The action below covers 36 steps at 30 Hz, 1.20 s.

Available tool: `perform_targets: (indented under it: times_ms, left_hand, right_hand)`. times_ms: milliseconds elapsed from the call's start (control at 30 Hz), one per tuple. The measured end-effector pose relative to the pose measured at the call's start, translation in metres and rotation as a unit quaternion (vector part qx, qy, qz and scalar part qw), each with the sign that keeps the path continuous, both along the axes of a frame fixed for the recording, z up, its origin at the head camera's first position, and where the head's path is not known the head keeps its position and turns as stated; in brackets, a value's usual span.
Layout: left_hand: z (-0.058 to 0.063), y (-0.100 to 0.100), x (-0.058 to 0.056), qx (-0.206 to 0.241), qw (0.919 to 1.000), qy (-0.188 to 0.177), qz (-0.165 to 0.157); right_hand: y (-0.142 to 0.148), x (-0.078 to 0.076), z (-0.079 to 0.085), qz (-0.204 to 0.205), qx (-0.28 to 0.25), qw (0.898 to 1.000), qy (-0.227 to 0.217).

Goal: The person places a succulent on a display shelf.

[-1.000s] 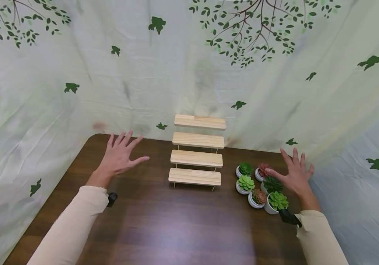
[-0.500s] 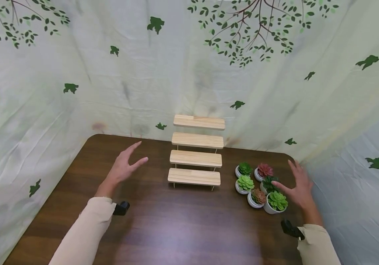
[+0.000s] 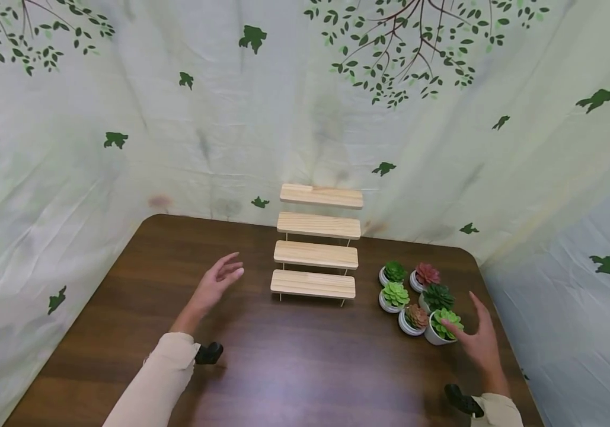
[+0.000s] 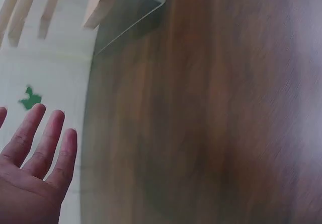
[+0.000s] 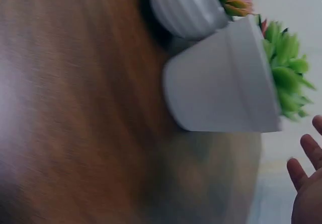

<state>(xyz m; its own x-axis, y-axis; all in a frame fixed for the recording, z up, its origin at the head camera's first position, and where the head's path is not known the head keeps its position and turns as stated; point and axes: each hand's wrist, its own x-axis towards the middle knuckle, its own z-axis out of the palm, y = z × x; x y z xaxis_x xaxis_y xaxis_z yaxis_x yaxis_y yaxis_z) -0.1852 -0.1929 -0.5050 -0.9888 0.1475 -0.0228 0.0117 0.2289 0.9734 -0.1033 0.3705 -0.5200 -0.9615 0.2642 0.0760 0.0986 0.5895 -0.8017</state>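
Observation:
My right hand (image 3: 479, 347) hovers with fingers spread beside a bright green succulent in a plain white pot (image 3: 437, 337). Its thumb overlaps the plant's edge in the head view; in the right wrist view the fingertips (image 5: 298, 172) are apart from the white pot (image 5: 216, 83). Nothing is in that hand. My left hand (image 3: 211, 289) is held over the table left of a stepped wooden display shelf (image 3: 314, 283), fingers loosely bent and holding nothing. The left wrist view shows its spread fingers (image 4: 43, 148) and a clear shelf leg (image 4: 133, 27).
Several more potted succulents cluster right of the shelf: a brown one (image 3: 417, 317), a light green one (image 3: 395, 294), a red one (image 3: 426, 273) and dark green ones (image 3: 438, 297). The dark wooden table (image 3: 283, 367) meets a leaf-printed cloth (image 3: 203, 148) at the back and sides.
Both hands have come nearer the person. The left hand also moved right and its fingers drew closer together; the right hand passed back along the plants to the front one. Shelf and pots stayed put.

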Motion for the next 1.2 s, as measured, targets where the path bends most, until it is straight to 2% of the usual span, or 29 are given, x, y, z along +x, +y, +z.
perform_targets:
  times_ms: [200,267,433,467,667,700,833,967,1200]
  left_hand:
    - [-0.02,0.026,-0.001,0.062,0.9966,-0.044,0.031]
    - [-0.025,0.032,0.0,0.081,0.994,-0.058,0.045]
    - [-0.038,0.046,0.004,0.102,0.9901,-0.078,0.056]
    - [-0.035,0.05,0.006,0.107,0.9889,-0.085,0.057]
    - [-0.046,0.067,0.009,0.121,0.9839,-0.107,0.077]
    - [-0.052,0.068,0.008,0.119,0.9841,-0.105,0.08]
    - [-0.055,0.073,0.008,0.128,0.982,-0.11,0.085]
    - [-0.058,0.076,0.007,0.142,0.9785,-0.114,0.096]
    - [-0.064,0.08,0.004,0.157,0.9744,-0.126,0.101]
  right_hand:
    - [-0.009,0.015,-0.024,-0.072,-0.08,0.994,-0.001]
    - [-0.013,0.017,-0.032,-0.092,-0.092,0.992,-0.002]
    - [-0.021,0.018,-0.046,-0.121,-0.11,0.986,0.005]
    - [-0.022,0.018,-0.048,-0.123,-0.116,0.986,0.005]
    - [-0.027,0.017,-0.059,-0.128,-0.176,0.976,0.021]
    - [-0.028,0.017,-0.06,-0.129,-0.182,0.975,0.025]
    - [-0.029,0.017,-0.062,-0.135,-0.203,0.969,0.03]
    - [-0.03,0.017,-0.062,-0.141,-0.218,0.965,0.034]
    - [-0.03,0.017,-0.061,-0.14,-0.225,0.964,0.025]
